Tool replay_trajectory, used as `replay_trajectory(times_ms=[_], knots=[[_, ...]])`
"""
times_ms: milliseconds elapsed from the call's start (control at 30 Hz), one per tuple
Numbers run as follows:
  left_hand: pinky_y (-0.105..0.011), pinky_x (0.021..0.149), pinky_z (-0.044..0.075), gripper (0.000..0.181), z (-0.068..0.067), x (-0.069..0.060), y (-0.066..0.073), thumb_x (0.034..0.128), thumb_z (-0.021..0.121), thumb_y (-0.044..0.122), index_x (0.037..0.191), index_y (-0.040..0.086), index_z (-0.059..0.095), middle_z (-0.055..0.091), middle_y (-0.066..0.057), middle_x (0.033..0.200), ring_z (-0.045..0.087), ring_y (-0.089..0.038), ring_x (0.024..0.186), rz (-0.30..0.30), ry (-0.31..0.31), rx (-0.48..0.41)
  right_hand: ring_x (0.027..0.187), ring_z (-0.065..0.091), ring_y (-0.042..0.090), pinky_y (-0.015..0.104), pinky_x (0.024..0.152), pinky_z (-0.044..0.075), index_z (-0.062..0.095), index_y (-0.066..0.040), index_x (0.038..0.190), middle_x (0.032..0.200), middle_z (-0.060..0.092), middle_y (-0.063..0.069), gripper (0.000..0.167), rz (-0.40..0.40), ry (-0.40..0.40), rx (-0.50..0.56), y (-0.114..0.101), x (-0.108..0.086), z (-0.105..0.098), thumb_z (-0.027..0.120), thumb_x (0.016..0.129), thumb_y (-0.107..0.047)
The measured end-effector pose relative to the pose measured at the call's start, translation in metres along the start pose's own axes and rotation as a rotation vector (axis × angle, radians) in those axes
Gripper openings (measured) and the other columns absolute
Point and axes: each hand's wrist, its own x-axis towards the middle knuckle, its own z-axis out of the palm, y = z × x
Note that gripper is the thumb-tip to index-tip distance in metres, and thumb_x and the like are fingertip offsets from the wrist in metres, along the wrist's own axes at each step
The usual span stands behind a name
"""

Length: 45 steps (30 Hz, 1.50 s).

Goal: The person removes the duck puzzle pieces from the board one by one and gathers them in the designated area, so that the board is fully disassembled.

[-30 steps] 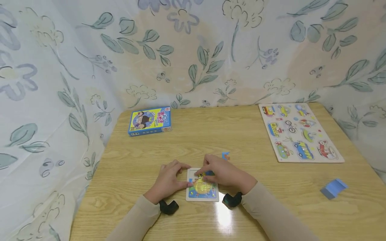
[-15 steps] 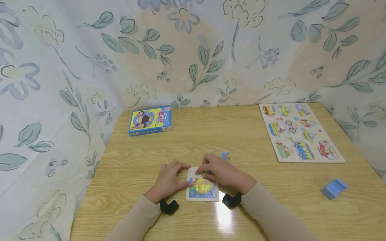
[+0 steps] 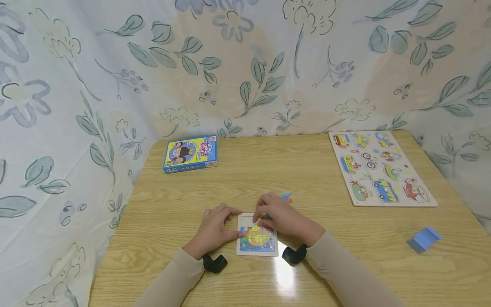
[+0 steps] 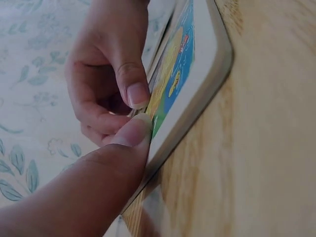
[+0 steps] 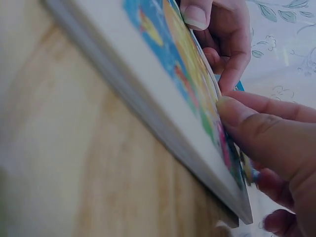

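A small square jigsaw puzzle [image 3: 257,253] with a pale frame lies on the table, showing a yellow figure on blue. My left hand [image 3: 216,228] holds its left side, thumb on the near part of the edge and index finger at the far corner. Above the upper half of the puzzle, my right hand [image 3: 281,216] pinches a small yellowish puzzle piece [image 3: 259,218], mostly covered by the fingers. Bare backing shows at the puzzle's far left. Both thumbs, the left thumb [image 4: 133,133] and the right thumb [image 5: 237,113], are close to the picture surface in the wrist views.
A loose blue and orange puzzle piece [image 3: 287,198] lies just beyond my right hand. At the back left is a blue and yellow box [image 3: 191,154]. A vehicle picture board [image 3: 383,170] lies at the right, with a blue block-like object [image 3: 424,239] nearer.
My right fingertips have shifted slightly right and away with the piece, uncovering more of the bare backing. The left hand keeps its place on the puzzle.
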Motion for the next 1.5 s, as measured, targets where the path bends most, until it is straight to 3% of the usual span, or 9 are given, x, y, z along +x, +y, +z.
replay_trajectory(times_ms=[167, 300, 400, 567, 667, 833, 1000, 1167, 1500], knots=[[-0.04, 0.081, 0.027, 0.057, -0.001, 0.0, 0.001, 0.0815, 0.091, 0.044, 0.129, 0.02, 0.071, 0.051, 0.011, 0.092, 0.045, -0.008, 0.086, -0.006, -0.009, 0.0, 0.094, 0.056, 0.011, 0.028, 0.082, 0.051, 0.079, -0.02, 0.105, 0.104, 0.058, -0.006, 0.016, 0.008, 0.021, 0.045, 0.001, 0.0, -0.001, 0.083, 0.09, -0.015], [-0.041, 0.082, 0.027, 0.058, -0.002, 0.0, 0.002, 0.0812, 0.091, 0.045, 0.129, 0.019, 0.071, 0.052, 0.011, 0.093, 0.045, -0.009, 0.086, -0.015, -0.016, -0.003, 0.09, 0.062, 0.006, 0.026, 0.078, 0.054, 0.078, -0.017, 0.108, 0.103, 0.063, -0.008, 0.016, 0.038, -0.013, 0.177, 0.003, 0.0, -0.003, 0.079, 0.094, -0.008], [-0.041, 0.082, 0.028, 0.058, -0.002, 0.001, 0.003, 0.0809, 0.091, 0.045, 0.129, 0.019, 0.071, 0.052, 0.011, 0.092, 0.045, -0.01, 0.086, -0.018, -0.015, 0.004, 0.09, 0.063, 0.006, 0.028, 0.079, 0.054, 0.079, -0.016, 0.107, 0.103, 0.068, -0.01, 0.014, 0.091, 0.018, 0.262, 0.003, 0.0, -0.01, 0.078, 0.095, -0.008], [-0.042, 0.084, 0.028, 0.058, -0.001, 0.001, 0.003, 0.0805, 0.091, 0.044, 0.13, 0.02, 0.071, 0.052, 0.012, 0.093, 0.045, -0.009, 0.087, -0.025, -0.021, 0.003, 0.085, 0.067, 0.016, 0.035, 0.076, 0.056, 0.08, -0.009, 0.109, 0.099, 0.074, -0.003, 0.014, 0.263, 0.171, 0.364, 0.013, -0.008, -0.039, 0.076, 0.096, -0.008], [-0.042, 0.084, 0.027, 0.059, -0.001, 0.001, 0.003, 0.0804, 0.091, 0.044, 0.13, 0.02, 0.071, 0.052, 0.012, 0.093, 0.045, -0.009, 0.087, -0.026, -0.021, -0.012, 0.087, 0.07, 0.023, 0.039, 0.077, 0.057, 0.077, -0.006, 0.12, 0.105, 0.074, 0.004, 0.02, 0.408, 0.206, 0.416, 0.029, -0.018, -0.058, 0.071, 0.1, -0.006], [-0.043, 0.084, 0.026, 0.06, -0.001, 0.001, 0.002, 0.0806, 0.09, 0.046, 0.131, 0.02, 0.07, 0.052, 0.013, 0.094, 0.046, -0.009, 0.087, -0.017, -0.022, -0.025, 0.104, 0.069, 0.029, 0.046, 0.09, 0.054, 0.078, -0.009, 0.117, 0.115, 0.074, 0.009, 0.017, 0.542, 0.203, 0.311, 0.059, -0.036, -0.076, 0.071, 0.102, -0.011], [-0.042, 0.086, 0.027, 0.06, 0.0, 0.0, 0.0, 0.081, 0.091, 0.045, 0.131, 0.02, 0.07, 0.053, 0.012, 0.095, 0.046, -0.009, 0.088, -0.021, -0.022, -0.026, 0.093, 0.064, 0.025, 0.041, 0.083, 0.051, 0.08, -0.008, 0.104, 0.099, 0.073, 0.006, 0.009, 0.593, 0.163, 0.244, 0.075, -0.044, -0.078, 0.075, 0.099, -0.014], [-0.042, 0.086, 0.027, 0.059, 0.0, -0.001, 0.0, 0.0818, 0.091, 0.043, 0.133, 0.022, 0.069, 0.051, 0.012, 0.094, 0.045, -0.009, 0.087, -0.038, -0.032, -0.029, 0.082, 0.059, 0.02, 0.035, 0.074, 0.048, 0.079, -0.004, 0.101, 0.088, 0.069, 0.003, 0.009, 0.621, 0.104, 0.271, 0.078, -0.046, -0.078, 0.077, 0.097, -0.011], [-0.041, 0.084, 0.027, 0.06, 0.0, -0.001, 0.0, 0.0818, 0.09, 0.043, 0.134, 0.022, 0.069, 0.05, 0.011, 0.093, 0.045, -0.01, 0.087, -0.041, -0.039, -0.029, 0.083, 0.058, 0.023, 0.036, 0.075, 0.047, 0.078, -0.003, 0.1, 0.09, 0.068, 0.006, 0.01, 0.618, 0.074, 0.189, 0.069, -0.044, -0.078, 0.08, 0.094, -0.011]])
